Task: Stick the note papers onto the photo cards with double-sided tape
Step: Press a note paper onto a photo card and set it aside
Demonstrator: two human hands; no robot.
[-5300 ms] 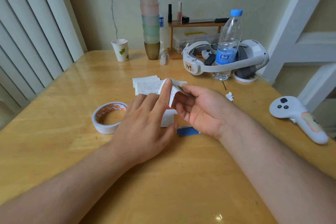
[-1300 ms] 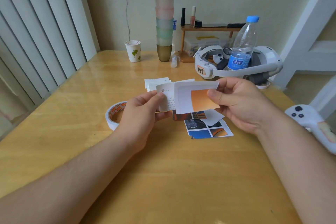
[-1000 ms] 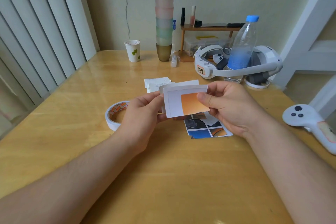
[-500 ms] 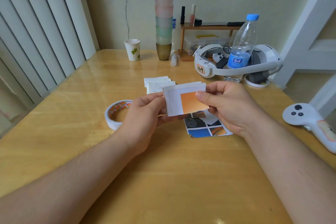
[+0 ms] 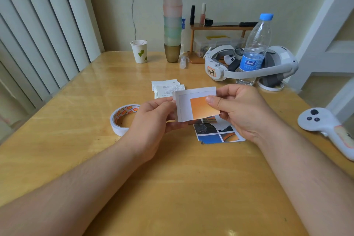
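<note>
Card [image 5: 197, 104] barely moved since prev; white border, orange square.

Standing along the tabletop's [image 5: 172, 188] far edge: paper cup [image 5: 139, 51], stacked cups [image 5: 172, 15], water bottle [image 5: 255, 50], headset [image 5: 249, 65]; controller [image 5: 325, 128] lying at right edge.

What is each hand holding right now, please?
Left hand: pinches the card's left edge.
Right hand: pinches the card's right side, thumb on top.
</note>
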